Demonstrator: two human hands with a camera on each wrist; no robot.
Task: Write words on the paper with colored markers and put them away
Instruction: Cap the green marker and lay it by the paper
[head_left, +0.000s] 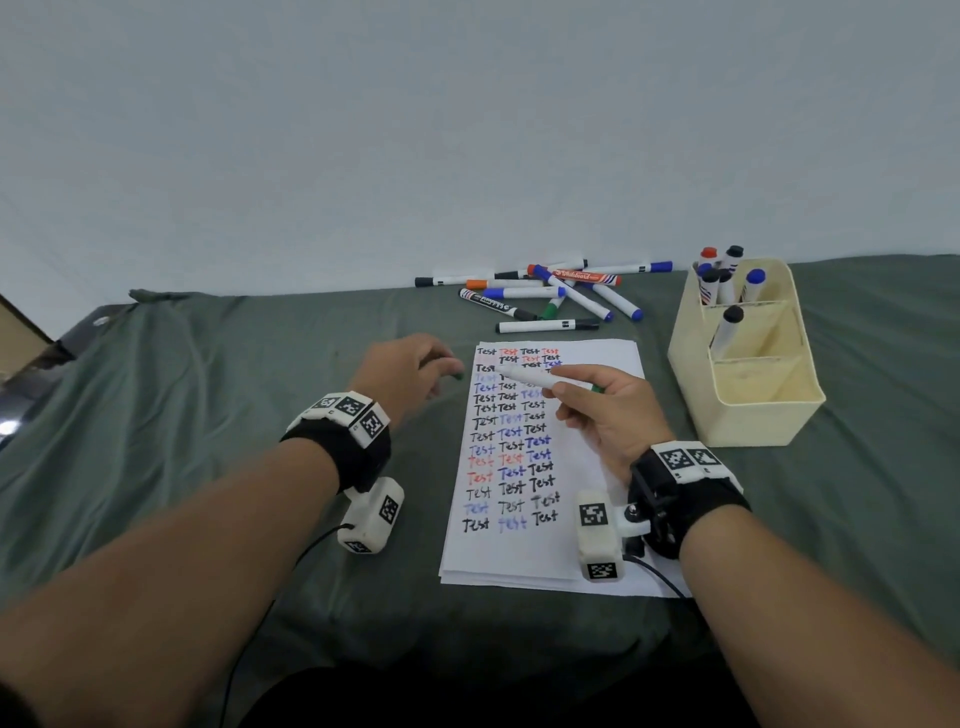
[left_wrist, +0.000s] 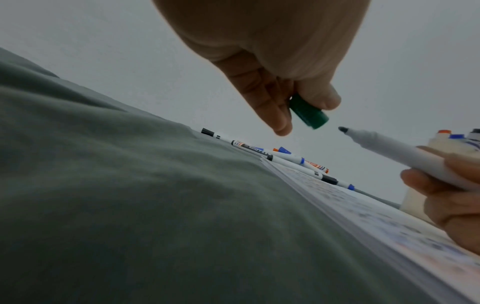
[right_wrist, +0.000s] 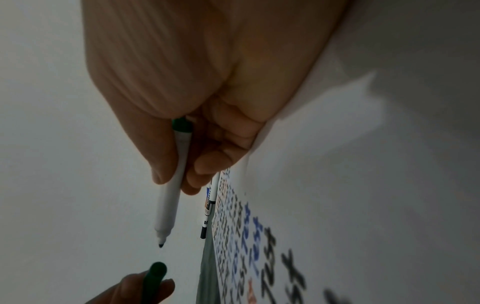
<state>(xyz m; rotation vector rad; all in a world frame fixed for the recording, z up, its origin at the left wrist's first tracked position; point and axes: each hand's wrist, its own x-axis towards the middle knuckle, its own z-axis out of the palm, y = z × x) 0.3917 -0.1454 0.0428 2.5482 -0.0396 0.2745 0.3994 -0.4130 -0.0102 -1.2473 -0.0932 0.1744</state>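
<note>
The paper is nearly full of words. The right hand holds an uncapped green marker, the left hand pinches its cap; many markers lie outside the box.

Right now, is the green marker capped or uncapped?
Uncapped: the right hand holds the green marker, tip bare; the left hand holds its cap.

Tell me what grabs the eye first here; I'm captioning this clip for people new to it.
The white paper in the middle of the green cloth, filled with rows of "Test" in black, blue and red. Just above it, the right hand holds an uncapped marker, and the left hand pinches its green cap. Behind lie loose markers and a cream organizer.
</note>
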